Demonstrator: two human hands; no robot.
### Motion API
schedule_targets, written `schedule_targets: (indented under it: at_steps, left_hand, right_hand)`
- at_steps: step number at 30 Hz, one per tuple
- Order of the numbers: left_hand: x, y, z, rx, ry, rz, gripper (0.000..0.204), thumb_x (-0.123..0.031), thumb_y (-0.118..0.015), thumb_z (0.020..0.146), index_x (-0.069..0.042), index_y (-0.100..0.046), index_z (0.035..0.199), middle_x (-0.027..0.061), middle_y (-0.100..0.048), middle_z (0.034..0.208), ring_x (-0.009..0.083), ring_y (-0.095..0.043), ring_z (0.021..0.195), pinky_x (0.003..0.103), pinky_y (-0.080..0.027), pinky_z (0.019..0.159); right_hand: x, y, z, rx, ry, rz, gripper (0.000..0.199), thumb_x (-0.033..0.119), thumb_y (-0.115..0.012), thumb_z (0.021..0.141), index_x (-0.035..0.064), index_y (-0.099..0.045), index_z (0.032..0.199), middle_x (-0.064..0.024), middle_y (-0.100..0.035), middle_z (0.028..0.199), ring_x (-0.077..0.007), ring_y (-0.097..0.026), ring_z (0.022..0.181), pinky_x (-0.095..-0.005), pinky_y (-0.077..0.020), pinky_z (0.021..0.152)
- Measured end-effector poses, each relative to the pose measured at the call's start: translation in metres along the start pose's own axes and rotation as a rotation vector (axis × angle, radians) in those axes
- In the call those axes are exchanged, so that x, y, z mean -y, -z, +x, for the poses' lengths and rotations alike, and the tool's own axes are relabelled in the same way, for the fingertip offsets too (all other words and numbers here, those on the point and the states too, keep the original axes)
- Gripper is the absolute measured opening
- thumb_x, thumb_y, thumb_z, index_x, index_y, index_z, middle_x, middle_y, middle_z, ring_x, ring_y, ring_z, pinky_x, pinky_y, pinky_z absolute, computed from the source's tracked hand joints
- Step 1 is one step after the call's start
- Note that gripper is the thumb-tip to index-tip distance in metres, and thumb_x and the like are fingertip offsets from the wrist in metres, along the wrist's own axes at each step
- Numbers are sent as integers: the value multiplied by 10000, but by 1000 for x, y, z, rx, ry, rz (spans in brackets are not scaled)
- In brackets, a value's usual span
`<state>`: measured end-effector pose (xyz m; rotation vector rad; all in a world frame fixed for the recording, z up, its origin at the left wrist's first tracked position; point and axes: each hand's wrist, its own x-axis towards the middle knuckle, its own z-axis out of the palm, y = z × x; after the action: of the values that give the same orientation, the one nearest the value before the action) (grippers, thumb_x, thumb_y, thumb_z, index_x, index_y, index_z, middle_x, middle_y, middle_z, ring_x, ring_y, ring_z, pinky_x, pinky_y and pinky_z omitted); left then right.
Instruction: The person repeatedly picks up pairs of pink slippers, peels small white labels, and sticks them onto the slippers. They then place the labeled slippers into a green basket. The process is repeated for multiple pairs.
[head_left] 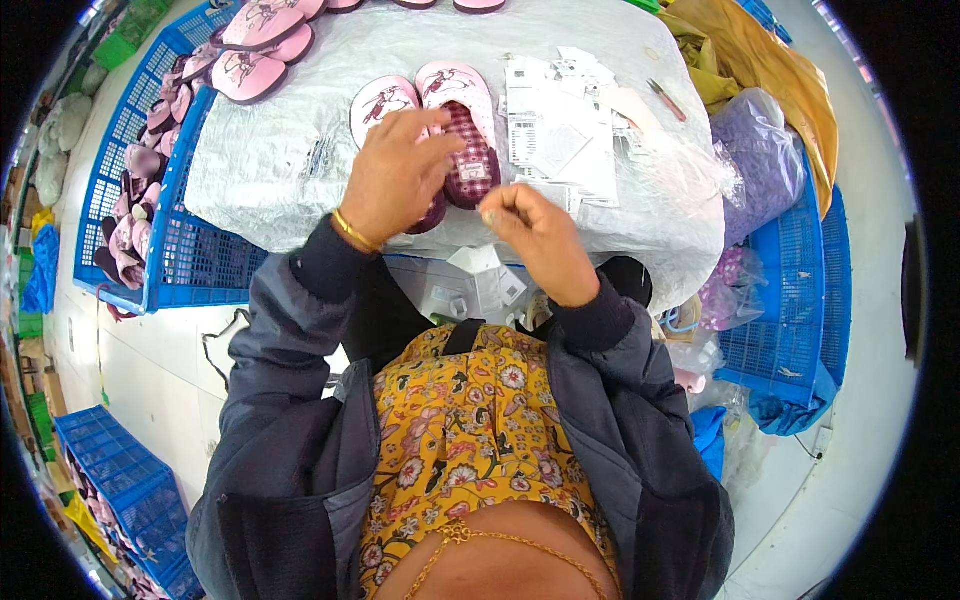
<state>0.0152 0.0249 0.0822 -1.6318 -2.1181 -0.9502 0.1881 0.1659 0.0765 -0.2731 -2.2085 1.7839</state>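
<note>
A pair of pink slippers with a drawn figure on the toes lies on the plastic-covered table in front of me. My left hand [398,182] is over the left slipper [378,100] and hides much of it. Its fingers stretch toward the right slipper [458,84], whose dark red checked insole carries a small pale label [473,171]. Close to that slipper's heel is my right hand [541,240], its fingers curled and thumb and forefinger drawn together. Whatever they may pinch is too small to make out.
Loose printed paper slips [560,130] lie right of the slippers, with tweezers [667,101] beyond. More pink slippers [262,50] sit at the table's far left. A blue crate [205,240] of slippers stands left; bagged goods [765,155] and blue crates [785,300] stand right.
</note>
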Motion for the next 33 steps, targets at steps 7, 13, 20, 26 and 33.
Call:
schedule_targets:
  at_steps: [7,13,20,26,33]
  left_hand:
    - [51,-15,36,88,-186,287,174,-167,-631,843,-107,-719,980,82,-566,1331,282,-519,1227,426,-410,1001]
    - [67,-29,36,253,-33,336,190,-185,-587,831,-115,-750,901,51,-607,1295,250,-600,1072,407,-447,928]
    - [96,-42,27,254,55,81,196,-202,-639,790,-177,-779,925,26,-628,1240,250,-588,1094,411,-438,937]
    - [102,-49,25,218,54,3,242,-174,-639,777,-200,-786,968,12,-626,1238,254,-574,1105,418,-430,956]
    - [103,-49,22,190,40,-5,243,-186,-641,782,-211,-784,977,9,-621,1244,253,-568,1115,420,-425,962]
  right_hand:
    - [-11,-35,84,-203,-23,239,120,98,-567,974,-4,-596,1031,-33,-608,795,-87,-568,678,-243,-483,609]
    - [-39,-45,102,-284,-136,-62,160,48,-618,915,-26,-569,1048,-65,-641,818,-108,-587,631,-256,-490,563]
    - [-47,-42,109,-302,-63,-345,191,50,-675,796,3,-584,957,-148,-683,788,-264,-681,716,-354,-532,673]
    - [-55,-41,113,-303,-81,-406,204,53,-679,792,-2,-585,963,-118,-672,767,-205,-653,667,-324,-519,610]
    - [-46,-45,114,-325,-81,-457,165,61,-679,780,19,-586,910,-173,-681,786,-330,-683,750,-394,-529,676]
